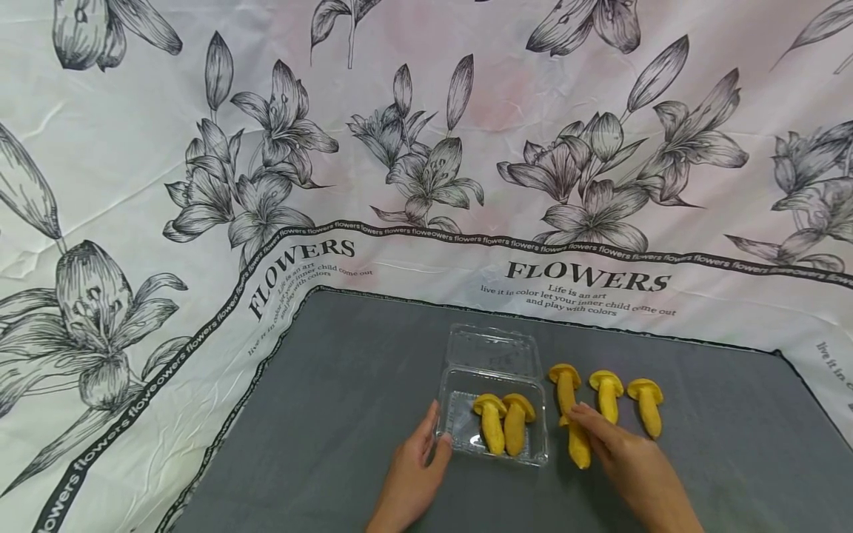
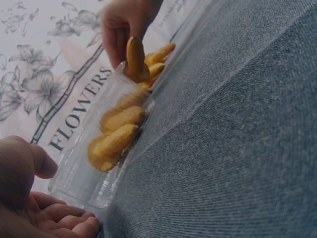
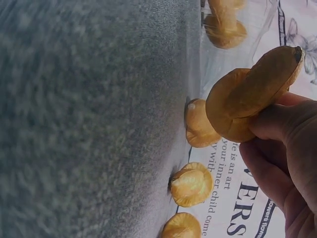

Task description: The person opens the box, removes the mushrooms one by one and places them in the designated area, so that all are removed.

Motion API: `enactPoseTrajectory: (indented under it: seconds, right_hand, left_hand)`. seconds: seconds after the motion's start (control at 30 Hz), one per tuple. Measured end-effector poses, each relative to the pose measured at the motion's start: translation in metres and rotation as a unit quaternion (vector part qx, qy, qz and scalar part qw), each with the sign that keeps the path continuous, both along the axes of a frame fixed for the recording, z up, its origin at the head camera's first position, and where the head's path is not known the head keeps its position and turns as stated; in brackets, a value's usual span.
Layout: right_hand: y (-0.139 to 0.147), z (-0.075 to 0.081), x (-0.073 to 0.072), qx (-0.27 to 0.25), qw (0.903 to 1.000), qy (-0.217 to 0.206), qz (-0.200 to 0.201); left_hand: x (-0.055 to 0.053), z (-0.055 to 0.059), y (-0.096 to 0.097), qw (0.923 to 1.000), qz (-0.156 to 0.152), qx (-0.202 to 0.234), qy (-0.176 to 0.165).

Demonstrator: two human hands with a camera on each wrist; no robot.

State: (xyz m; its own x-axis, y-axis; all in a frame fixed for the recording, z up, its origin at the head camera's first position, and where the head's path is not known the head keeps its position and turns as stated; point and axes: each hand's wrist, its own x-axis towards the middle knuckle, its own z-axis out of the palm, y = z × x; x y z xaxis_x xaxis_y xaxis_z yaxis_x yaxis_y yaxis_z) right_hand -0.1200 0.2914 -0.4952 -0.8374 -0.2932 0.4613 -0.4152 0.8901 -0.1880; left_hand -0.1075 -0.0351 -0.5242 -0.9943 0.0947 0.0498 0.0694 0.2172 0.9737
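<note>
A yellow mushroom (image 3: 262,91) is pinched between the thumb and fingers of my right hand (image 1: 623,459), raised off the table just right of a clear plastic clamshell box (image 1: 543,440). Two yellow mushrooms (image 1: 503,423) lie side by side in the box, caps towards the back. The box's lid (image 1: 493,348) is folded back behind it. At the box's left side is my left hand (image 1: 416,466), thumb and fingers apart with the edge near them. Whether that hand touches the box I cannot tell. In the left wrist view, the left fingers (image 2: 64,218) are loosely bent.
Beyond the right hand, more yellow mushrooms lie in a row: one mushroom (image 1: 565,381) partly behind the held one, a middle mushroom (image 1: 607,396) and a right mushroom (image 1: 646,407). A grey cloth (image 1: 320,414) covers the table. White flower-printed fabric (image 1: 426,178) hangs behind.
</note>
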Motion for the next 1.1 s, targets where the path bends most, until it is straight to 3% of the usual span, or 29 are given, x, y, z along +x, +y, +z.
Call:
enactPoseTrajectory:
  seconds: [0.47,1.1]
  right_hand:
    - [0.0017,-0.0015,-0.0001,0.007,0.9978,-0.066,-0.005]
    - [0.0067,-0.0072,-0.0014,0.013,0.9978,-0.062,0.018]
  left_hand:
    - [-0.0028,-0.0024,0.0007,0.9999,-0.002,-0.005,-0.012]
    - [-0.0037,-0.0014,0.0011,0.9999,-0.008,0.006,-0.012]
